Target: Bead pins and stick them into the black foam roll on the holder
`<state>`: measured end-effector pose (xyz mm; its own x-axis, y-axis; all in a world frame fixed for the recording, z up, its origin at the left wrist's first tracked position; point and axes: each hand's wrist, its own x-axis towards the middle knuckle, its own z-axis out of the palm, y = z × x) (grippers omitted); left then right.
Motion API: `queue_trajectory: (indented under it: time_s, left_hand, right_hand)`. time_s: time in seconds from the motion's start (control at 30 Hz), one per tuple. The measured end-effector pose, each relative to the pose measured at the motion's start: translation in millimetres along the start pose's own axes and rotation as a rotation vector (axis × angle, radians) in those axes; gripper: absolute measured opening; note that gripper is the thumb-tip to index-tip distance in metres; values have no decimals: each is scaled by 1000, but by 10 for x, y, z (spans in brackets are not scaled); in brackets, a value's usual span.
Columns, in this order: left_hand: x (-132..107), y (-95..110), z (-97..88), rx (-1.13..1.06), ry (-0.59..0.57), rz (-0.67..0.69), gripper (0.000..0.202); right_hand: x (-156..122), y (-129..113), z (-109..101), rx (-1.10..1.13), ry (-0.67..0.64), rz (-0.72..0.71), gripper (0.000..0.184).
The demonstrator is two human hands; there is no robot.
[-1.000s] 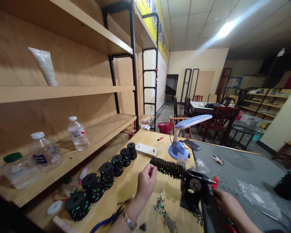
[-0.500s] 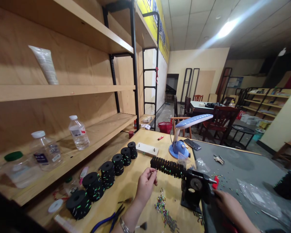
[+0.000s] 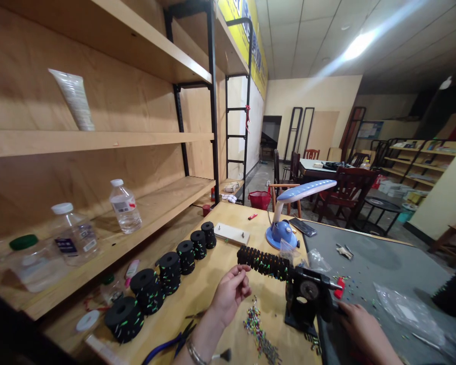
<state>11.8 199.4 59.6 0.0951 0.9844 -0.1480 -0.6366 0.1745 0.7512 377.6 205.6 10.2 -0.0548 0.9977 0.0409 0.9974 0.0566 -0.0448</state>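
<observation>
A black ridged roll (image 3: 264, 262) dotted with small coloured pieces sits sideways on the shaft of a black hand-cranked winder (image 3: 304, 296). At the roll's left end is my left hand (image 3: 230, 291), thumb and forefinger pinched together; anything between them is too small to make out. My right hand (image 3: 365, 327) is closed at the winder's right side, around its dark crank handle, which is mostly hidden by the fingers. Below the roll lies a heap of tiny coloured beads or lure parts (image 3: 260, 329).
Several black foam spools (image 3: 146, 291) stand in a row at the left. Blue-handled pliers (image 3: 167, 347) and a small brush (image 3: 224, 355) lie near my left forearm. A blue desk lamp (image 3: 283, 233), a white board (image 3: 231, 233), a phone (image 3: 303, 226) and plastic bags (image 3: 406, 309) surround the winder.
My left hand's fingertips have shifted slightly and the other fingers have loosened a little. My right hand stays at the crank. The view has moved slightly.
</observation>
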Motion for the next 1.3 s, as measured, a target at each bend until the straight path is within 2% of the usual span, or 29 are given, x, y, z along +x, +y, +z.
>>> queue_trajectory:
  time_s: [0.2,0.5,0.73,1.0,1.3]
  left_hand:
    - [-10,-41,-35,11,25,-16,30]
    - [-70,-97,-48,129,48,89,35]
    - [-103,152,37,204,33,225,29]
    - [11,496,110,327,53,284,26]
    - [4,525,97,372,75,278,26]
  right_hand:
    - [-49,-49,-64,-20,4,-6,36]
    - [-54,5,18,1,13,-10,34]
    - [-31,36,57,9,5,-8,33]
    - [-64,-17,6,4,17,9,33]
    - [-68,-30,-22,11,5,8,33]
